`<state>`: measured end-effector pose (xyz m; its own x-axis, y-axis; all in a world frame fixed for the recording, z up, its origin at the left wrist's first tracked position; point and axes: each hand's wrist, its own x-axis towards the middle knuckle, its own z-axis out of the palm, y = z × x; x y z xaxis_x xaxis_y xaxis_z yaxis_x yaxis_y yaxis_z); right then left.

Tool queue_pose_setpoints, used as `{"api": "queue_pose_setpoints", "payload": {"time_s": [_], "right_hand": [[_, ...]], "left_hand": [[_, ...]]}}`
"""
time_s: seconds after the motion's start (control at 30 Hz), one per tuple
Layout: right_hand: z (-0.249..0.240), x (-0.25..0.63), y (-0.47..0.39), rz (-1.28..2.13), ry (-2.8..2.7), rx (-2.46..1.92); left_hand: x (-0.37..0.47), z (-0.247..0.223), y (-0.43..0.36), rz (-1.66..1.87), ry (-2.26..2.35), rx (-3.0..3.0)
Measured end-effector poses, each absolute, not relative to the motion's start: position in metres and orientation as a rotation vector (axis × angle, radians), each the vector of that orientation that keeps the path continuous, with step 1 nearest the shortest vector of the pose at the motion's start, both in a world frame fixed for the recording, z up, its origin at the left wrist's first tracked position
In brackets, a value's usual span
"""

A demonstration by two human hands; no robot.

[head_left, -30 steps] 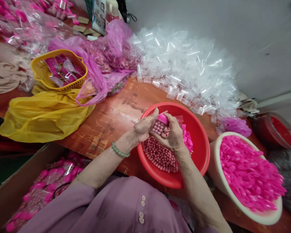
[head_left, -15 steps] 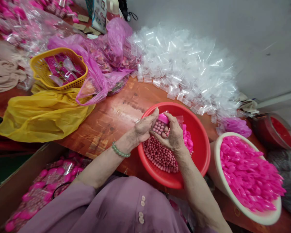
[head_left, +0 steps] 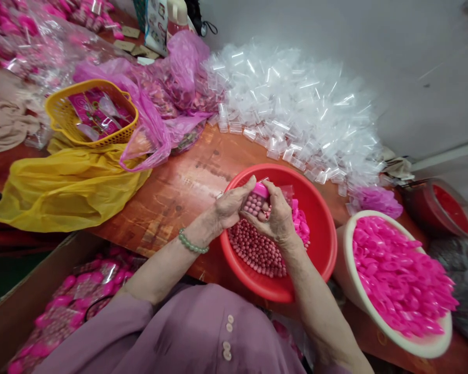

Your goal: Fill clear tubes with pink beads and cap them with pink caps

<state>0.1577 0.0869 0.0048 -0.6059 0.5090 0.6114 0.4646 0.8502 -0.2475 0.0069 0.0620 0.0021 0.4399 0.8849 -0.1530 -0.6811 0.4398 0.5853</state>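
Between my two hands is a small clear box of pink beads (head_left: 253, 204) with a bright pink cap at its top. My left hand (head_left: 233, 203) closes on its left side, thumb up. From the right, my right hand (head_left: 277, 214) wraps round the box; some fingers are hidden behind it. Both hands are over a red basin (head_left: 323, 228). Loose dusky-pink beads (head_left: 255, 249) cover the basin's lower left, and bright pink plastic pieces (head_left: 299, 226) lie at its right.
A cream bucket (head_left: 347, 254) of pink plastic pieces stands at right. Clear plastic boxes (head_left: 292, 104) are heaped behind the basin. At left are a yellow basket (head_left: 56, 111), a yellow bag (head_left: 70, 187) and a pink bag (head_left: 156, 135). A carton (head_left: 27, 291) of filled pink packs sits below left.
The view has shifted very slightly. Both hands keep the box at nearly the same spot above the basin, with only a slight tilt of it.
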Motion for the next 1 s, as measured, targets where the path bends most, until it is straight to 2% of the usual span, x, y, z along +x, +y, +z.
{"api": "queue_pose_setpoints", "payload": {"time_s": [0.13, 0.3, 0.4, 0.47, 0.63, 0.73, 0.9, 1.0], "right_hand": [[0.008, 0.16, 0.087, 0.216, -2.322, -0.731], [0.036, 0.177, 0.086, 0.778, -2.375, -0.785], [0.047, 0.185, 0.083, 0.908, -2.316, -0.798], [0.046, 0.185, 0.08, 0.796, -2.343, -0.761], [0.031, 0.169, 0.067, 0.203, -2.477, -0.876], [0.028, 0.162, 0.056, -0.042, -2.473, -0.929], [0.042, 0.15, 0.021, -0.189, -2.452, -0.645], [0.055, 0.137, -0.005, -0.114, -2.526, -0.582]], "left_hand": [[0.004, 0.003, 0.058, 1.031, 0.534, 0.551], [0.005, 0.011, 0.049, 1.065, 0.56, 0.705], [0.006, 0.015, 0.046, 1.093, 0.576, 0.798], [0.007, 0.015, 0.046, 1.065, 0.583, 0.776], [0.007, 0.011, 0.05, 1.017, 0.536, 0.702], [0.006, 0.013, 0.04, 1.045, 0.57, 0.684], [-0.003, 0.027, -0.013, 1.009, 0.643, 0.683], [-0.015, 0.035, -0.048, 1.059, 0.739, 0.665]]}}
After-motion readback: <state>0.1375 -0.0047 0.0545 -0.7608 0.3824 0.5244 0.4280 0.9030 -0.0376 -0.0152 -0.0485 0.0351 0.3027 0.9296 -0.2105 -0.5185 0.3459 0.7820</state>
